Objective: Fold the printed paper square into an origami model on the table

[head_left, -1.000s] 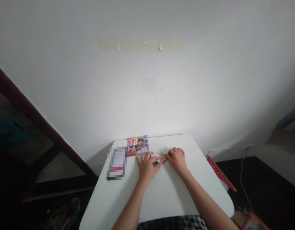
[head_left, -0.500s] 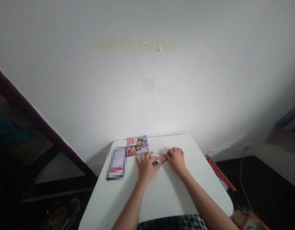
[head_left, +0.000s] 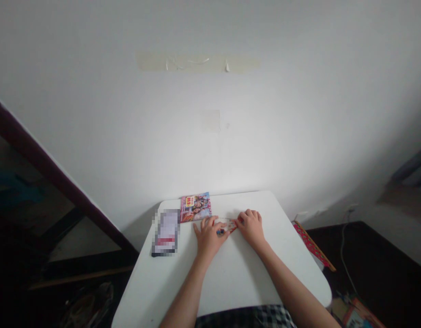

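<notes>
A small printed piece of paper (head_left: 232, 225) with red and pale patterns lies on the white table (head_left: 237, 278), between my hands and partly covered by them. My left hand (head_left: 209, 234) presses on its left part, thumb and fingertips holding it down while the little finger sticks out to the side. Something small and blue shows under the left palm, too small to name. At the paper's right edge, my right hand (head_left: 251, 225) pinches it with bent fingers; the fingertips are partly hidden.
Beyond my left hand lies a colourful printed leaflet (head_left: 196, 207). A blurred-out phone-like thing (head_left: 166, 232) rests near the table's left edge. The white wall (head_left: 210, 155) meets the table's far edge. A cable (head_left: 343, 255) hangs at the right.
The view has shifted very slightly. Both hands stay on the paper in nearly the same place.
</notes>
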The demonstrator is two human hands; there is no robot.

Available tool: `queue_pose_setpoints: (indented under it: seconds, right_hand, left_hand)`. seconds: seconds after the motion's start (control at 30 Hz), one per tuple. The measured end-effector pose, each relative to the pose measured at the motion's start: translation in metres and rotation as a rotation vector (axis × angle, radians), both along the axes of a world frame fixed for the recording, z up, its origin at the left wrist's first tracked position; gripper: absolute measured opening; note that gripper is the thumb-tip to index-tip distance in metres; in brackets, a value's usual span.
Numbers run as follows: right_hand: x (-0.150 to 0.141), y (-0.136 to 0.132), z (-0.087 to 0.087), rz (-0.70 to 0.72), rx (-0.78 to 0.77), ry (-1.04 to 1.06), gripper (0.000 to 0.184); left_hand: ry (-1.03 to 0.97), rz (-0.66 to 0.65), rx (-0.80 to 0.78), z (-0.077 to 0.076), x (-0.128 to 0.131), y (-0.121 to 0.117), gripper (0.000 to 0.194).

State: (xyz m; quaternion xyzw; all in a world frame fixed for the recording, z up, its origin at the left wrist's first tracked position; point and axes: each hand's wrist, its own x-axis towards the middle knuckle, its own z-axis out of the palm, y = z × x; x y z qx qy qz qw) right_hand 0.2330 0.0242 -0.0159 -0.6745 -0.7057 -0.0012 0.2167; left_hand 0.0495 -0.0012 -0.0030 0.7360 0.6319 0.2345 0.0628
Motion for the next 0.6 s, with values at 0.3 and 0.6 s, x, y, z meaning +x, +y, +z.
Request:
queue_pose_setpoints:
  seconds: [0.3, 0.6]
  right_hand:
    - [-0.0014, -0.0008, 0.0013, -0.019, -0.012, -0.026, 0.018]
    - [-0.0033, -0.0014, 0.0015, -0.020, 0.016, -0.027, 0.017]
  left_hand:
    - [-0.024, -0.003, 0.008, -0.0014, -0.0001, -0.0005, 0.022]
    - [-0.017, -0.005, -0.012, -0.0024, -0.0002, 0.0014, 0.022]
